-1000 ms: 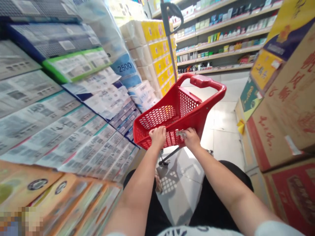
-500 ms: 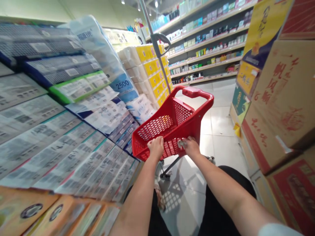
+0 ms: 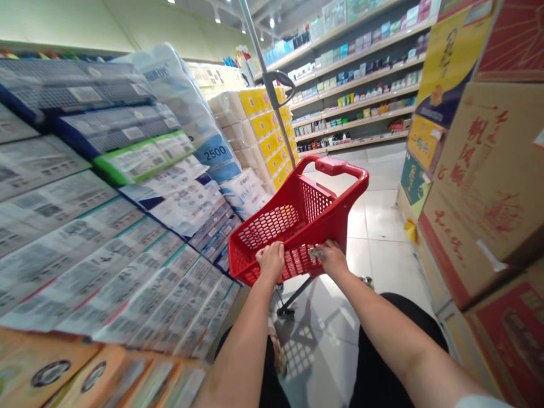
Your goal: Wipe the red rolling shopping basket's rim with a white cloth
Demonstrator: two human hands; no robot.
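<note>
A red plastic shopping cart (image 3: 297,241) with perforated sides stands in front of me, turned so its long side faces my arms. My left hand (image 3: 271,262) is closed over the upper rim of that side, fingers curled inward. Against the same side, further right, my right hand (image 3: 334,258) is closed on a small crumpled greyish-white cloth (image 3: 317,253), which lies against the perforated panel. The cart's red handle (image 3: 335,165) points away from me. From its far end a grey metal pole (image 3: 267,73) with a dark loop rises. The basket's visible part shows no goods.
Packaged tissue paper (image 3: 140,249) is stacked high along the left, close to the cart. Cardboard boxes (image 3: 488,187) pile up on the right. Shelves of small products (image 3: 361,73) line the back. Pale floor tiles (image 3: 382,226) run between them, and my legs are below.
The view has tipped up a little, so everything sits slightly lower in the picture. Both hands stay at the cart's side, the right still with the cloth.
</note>
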